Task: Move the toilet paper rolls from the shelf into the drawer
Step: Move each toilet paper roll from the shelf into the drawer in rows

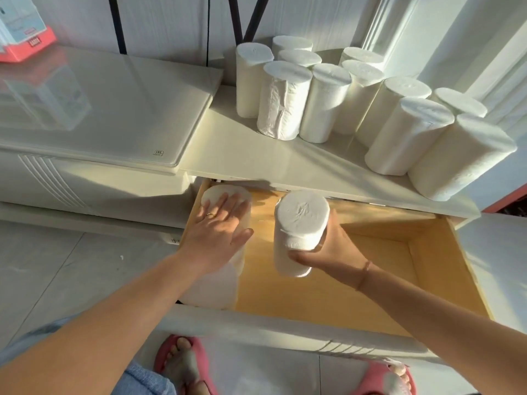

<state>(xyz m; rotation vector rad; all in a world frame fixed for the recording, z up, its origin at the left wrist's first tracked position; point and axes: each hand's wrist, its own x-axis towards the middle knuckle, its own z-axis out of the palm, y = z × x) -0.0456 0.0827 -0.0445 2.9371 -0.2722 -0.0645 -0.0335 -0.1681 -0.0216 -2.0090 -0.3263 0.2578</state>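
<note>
Several white toilet paper rolls (pixel 325 101) stand upright on the white shelf (pixel 256 155), grouped toward its right side. Below it, the drawer (pixel 370 286) is pulled out, showing a yellow wooden bottom. My right hand (pixel 330 246) grips one roll (pixel 299 229) upright above the drawer's middle. My left hand (pixel 219 226) lies flat, fingers spread, on top of a roll (pixel 219 195) standing in the drawer's left rear corner. Another roll (pixel 211 289) stands in front of it in the left front corner, partly hidden by my left forearm.
A glossy white cabinet top (pixel 99 109) lies left of the shelf, with a red-based box (pixel 25 38) at its far left. My feet in pink slippers (pixel 182 363) stand on the grey tile floor in front of the drawer. The drawer's right part shows bare wood.
</note>
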